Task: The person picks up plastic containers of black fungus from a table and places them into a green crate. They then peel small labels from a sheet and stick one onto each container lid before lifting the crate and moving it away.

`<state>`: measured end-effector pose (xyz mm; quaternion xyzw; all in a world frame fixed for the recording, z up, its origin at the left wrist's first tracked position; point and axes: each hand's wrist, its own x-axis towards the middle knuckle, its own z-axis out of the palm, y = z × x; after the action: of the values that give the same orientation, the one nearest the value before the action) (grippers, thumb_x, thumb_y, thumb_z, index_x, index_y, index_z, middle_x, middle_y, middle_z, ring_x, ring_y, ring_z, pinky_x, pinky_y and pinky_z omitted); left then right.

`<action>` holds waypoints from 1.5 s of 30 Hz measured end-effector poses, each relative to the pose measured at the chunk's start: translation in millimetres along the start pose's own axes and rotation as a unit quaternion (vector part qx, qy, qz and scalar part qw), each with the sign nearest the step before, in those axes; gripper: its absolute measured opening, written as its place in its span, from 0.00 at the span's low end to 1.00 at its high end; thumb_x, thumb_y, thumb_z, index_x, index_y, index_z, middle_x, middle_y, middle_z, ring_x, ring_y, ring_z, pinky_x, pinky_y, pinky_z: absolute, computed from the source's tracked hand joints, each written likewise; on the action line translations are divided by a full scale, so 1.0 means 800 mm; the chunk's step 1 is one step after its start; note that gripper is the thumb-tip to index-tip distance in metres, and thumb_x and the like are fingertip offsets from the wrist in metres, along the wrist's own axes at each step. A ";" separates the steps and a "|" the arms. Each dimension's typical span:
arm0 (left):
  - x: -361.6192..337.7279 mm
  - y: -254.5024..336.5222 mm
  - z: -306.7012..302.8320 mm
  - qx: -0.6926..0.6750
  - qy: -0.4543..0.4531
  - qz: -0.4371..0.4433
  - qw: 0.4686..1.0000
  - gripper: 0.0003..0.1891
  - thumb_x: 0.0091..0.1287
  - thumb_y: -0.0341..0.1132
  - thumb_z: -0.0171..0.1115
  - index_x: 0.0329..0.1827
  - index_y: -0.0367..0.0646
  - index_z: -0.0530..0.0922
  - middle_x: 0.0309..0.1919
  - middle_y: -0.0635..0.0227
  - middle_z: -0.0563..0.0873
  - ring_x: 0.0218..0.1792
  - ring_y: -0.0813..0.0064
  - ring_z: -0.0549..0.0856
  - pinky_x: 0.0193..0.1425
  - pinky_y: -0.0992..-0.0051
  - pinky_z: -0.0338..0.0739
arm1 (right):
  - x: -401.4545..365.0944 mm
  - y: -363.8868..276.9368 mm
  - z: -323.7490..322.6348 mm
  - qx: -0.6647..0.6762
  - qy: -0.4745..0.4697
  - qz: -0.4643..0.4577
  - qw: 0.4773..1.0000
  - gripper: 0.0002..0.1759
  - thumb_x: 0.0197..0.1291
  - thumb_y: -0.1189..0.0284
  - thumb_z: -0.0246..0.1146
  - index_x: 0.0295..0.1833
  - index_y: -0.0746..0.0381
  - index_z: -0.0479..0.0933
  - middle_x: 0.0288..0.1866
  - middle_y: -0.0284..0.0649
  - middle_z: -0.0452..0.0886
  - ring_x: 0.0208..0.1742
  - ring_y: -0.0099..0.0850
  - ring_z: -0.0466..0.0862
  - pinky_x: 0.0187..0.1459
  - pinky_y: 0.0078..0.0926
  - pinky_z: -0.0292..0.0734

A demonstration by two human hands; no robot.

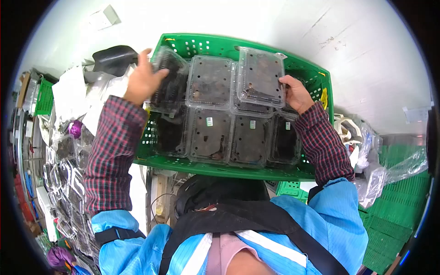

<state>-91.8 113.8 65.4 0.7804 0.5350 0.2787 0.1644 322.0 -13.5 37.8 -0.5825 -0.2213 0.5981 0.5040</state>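
Note:
A green crate (238, 172) holds several clear plastic clamshell boxes with dark contents, set in two rows. My right hand (299, 94) grips the right edge of one clamshell box (261, 75), which sits higher than its neighbours and overlaps the box below it. At the crate's left end, my left hand (144, 80) is open, thumb and forefinger spread beside a blurred, tilted clamshell box (168, 82). Between them lies another clamshell box (211, 82). Small labels show on the front-row boxes, such as this box (209, 137).
Stacked empty clear trays (68, 192) and white plastic bags (75, 91) crowd the left side. Green crates (389, 233) are piled at the right, near clear plastic wrap (405, 162). A white wall (357, 68) rises behind the crate.

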 end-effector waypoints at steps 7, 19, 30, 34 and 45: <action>-0.017 0.029 0.008 0.119 -0.044 0.042 0.991 0.23 0.61 0.28 0.55 0.62 0.47 0.68 0.40 0.47 0.83 0.41 0.46 0.83 0.45 0.53 0.76 | -0.046 -0.008 -0.129 0.023 0.082 -0.069 0.994 0.07 0.59 0.70 0.58 0.42 0.59 0.75 0.35 0.31 0.80 0.37 0.25 0.80 0.41 0.26 0.77; 0.063 -0.003 0.094 0.227 -0.046 0.224 0.946 0.20 0.58 0.46 0.60 0.49 0.46 0.80 0.47 0.54 0.81 0.54 0.57 0.77 0.60 0.63 0.72 | -0.092 0.015 0.020 -0.596 0.011 -0.408 0.692 0.44 0.60 0.55 0.60 0.75 0.65 0.52 0.77 0.49 0.49 0.77 0.44 0.50 0.74 0.42 0.44; -0.247 -0.064 -0.123 -0.316 0.125 0.140 0.930 0.20 0.60 0.41 0.67 0.52 0.40 0.79 0.44 0.59 0.84 0.45 0.62 0.84 0.52 0.68 0.77 | -0.064 -0.005 0.179 -0.688 -0.085 -0.319 0.646 0.30 0.62 0.70 0.58 0.68 0.66 0.63 0.68 0.48 0.67 0.71 0.43 0.63 0.69 0.38 0.56; -0.481 -0.284 -0.200 -0.322 0.366 -0.207 0.848 0.17 0.56 0.34 0.67 0.47 0.35 0.79 0.39 0.55 0.83 0.42 0.63 0.84 0.45 0.67 0.78 | -0.134 0.071 0.428 -0.538 -0.270 -0.302 0.739 0.29 0.60 0.73 0.59 0.67 0.67 0.64 0.66 0.44 0.68 0.66 0.37 0.67 0.64 0.33 0.63; -1.099 -0.525 -0.471 0.288 0.198 -0.683 0.641 0.50 0.46 0.58 0.75 0.65 0.33 0.65 0.67 0.48 0.67 0.68 0.52 0.65 0.71 0.61 0.62 | -0.168 0.477 0.961 -0.516 -0.459 -0.048 0.721 0.37 0.57 0.63 0.68 0.67 0.70 0.62 0.58 0.44 0.76 0.55 0.30 0.77 0.55 0.25 0.71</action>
<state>-873.8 -559.6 -97.6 0.1272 0.9890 0.0668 -0.0351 -542.2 -31.3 -52.1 -0.3950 -0.7280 0.5603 -0.0098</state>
